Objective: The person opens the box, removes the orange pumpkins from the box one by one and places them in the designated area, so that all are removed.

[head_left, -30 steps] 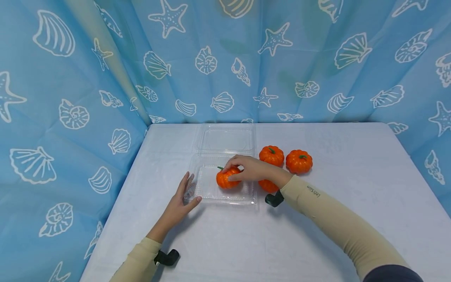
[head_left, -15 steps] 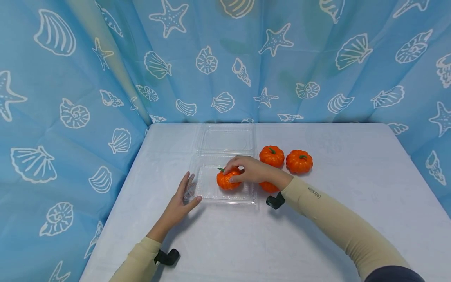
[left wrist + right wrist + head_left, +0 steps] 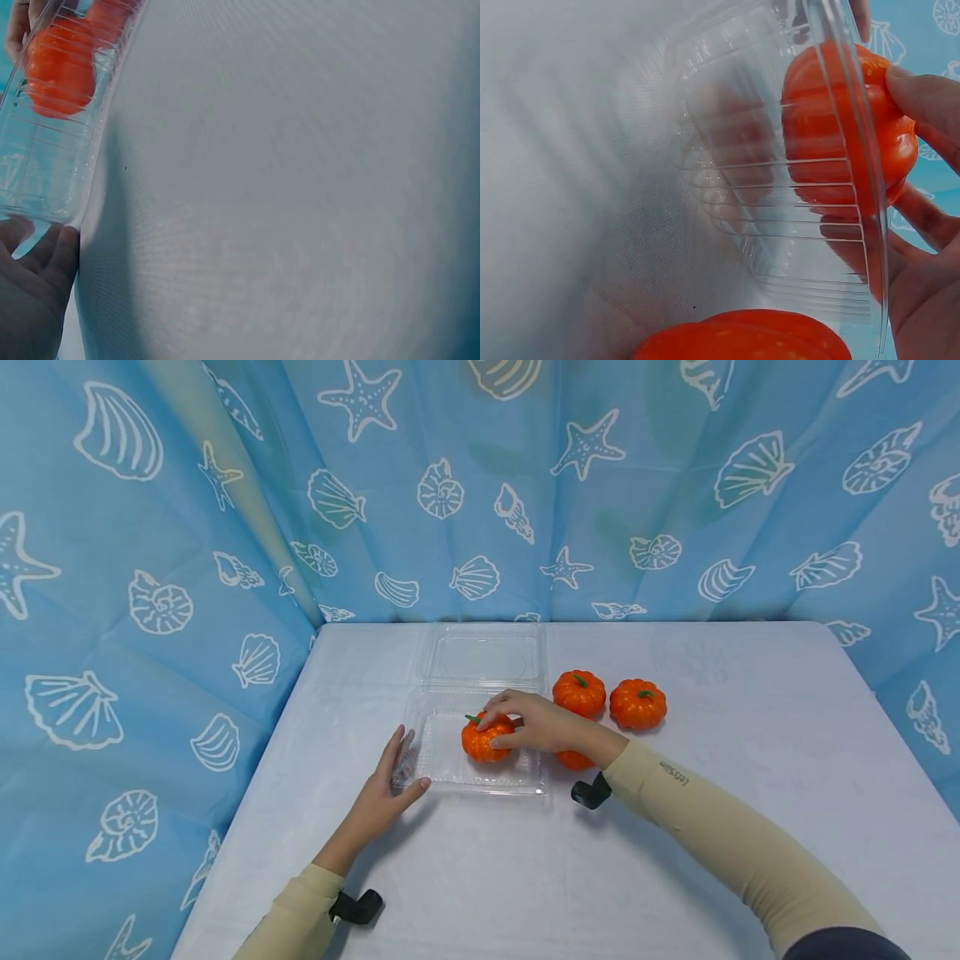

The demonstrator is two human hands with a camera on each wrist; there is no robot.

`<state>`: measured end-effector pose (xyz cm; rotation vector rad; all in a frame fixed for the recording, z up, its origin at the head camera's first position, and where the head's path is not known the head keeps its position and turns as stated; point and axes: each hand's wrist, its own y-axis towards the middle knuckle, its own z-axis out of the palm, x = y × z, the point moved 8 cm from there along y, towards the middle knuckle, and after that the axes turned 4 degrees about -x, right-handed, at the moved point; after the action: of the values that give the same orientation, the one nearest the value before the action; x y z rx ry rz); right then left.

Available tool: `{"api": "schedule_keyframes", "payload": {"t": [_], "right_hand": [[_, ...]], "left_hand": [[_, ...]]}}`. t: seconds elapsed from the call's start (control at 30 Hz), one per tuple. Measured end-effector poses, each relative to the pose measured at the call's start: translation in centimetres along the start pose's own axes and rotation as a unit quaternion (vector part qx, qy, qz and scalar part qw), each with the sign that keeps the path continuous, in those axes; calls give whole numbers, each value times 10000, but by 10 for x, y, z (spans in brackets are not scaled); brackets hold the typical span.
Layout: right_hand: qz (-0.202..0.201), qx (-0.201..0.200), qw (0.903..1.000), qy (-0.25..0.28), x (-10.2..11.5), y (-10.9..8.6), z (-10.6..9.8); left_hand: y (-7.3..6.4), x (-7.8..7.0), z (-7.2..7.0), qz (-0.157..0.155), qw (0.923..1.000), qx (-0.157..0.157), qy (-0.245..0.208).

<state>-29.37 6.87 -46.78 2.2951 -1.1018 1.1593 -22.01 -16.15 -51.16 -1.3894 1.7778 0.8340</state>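
Note:
A small orange pumpkin with a green stem is inside the clear plastic clamshell container, whose lid lies folded back. My right hand grips this pumpkin from above, thumb on the near side and fingers over the top. Seen through the container wall in the right wrist view, the pumpkin hangs a little above the container's bottom. My left hand rests at the container's near left corner, fingers extended and thumb spread along the front edge. In the left wrist view its fingers are right at the container's corner.
Two more pumpkins, one close to the container and one further right, sit on the white tabletop. A third pumpkin is partly hidden under my right wrist. A blue shell-patterned curtain hangs behind the table.
The right wrist and sleeve have shifted slightly to the right, while the hand keeps its grip on the pumpkin over the container. The left hand has not visibly moved.

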Motion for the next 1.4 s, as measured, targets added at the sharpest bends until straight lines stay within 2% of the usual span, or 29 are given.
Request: {"api": "schedule_keyframes", "payload": {"t": [0.23,0.67,1.03,1.4], "right_hand": [[18,-50,10000,50,1,-4,-4],[182,-378,9991,29,-3,-19,-20],[30,-653,9978,76,-1,-34,-31],[-313,-1201,9918,-311,1,-57,-51]], "left_hand": [[0,1,0,-2,10000,-12,30],[2,-1,0,-33,9999,-53,96],[1,-1,1,-51,9999,-53,84],[1,-2,0,-20,10000,-49,84]]}}
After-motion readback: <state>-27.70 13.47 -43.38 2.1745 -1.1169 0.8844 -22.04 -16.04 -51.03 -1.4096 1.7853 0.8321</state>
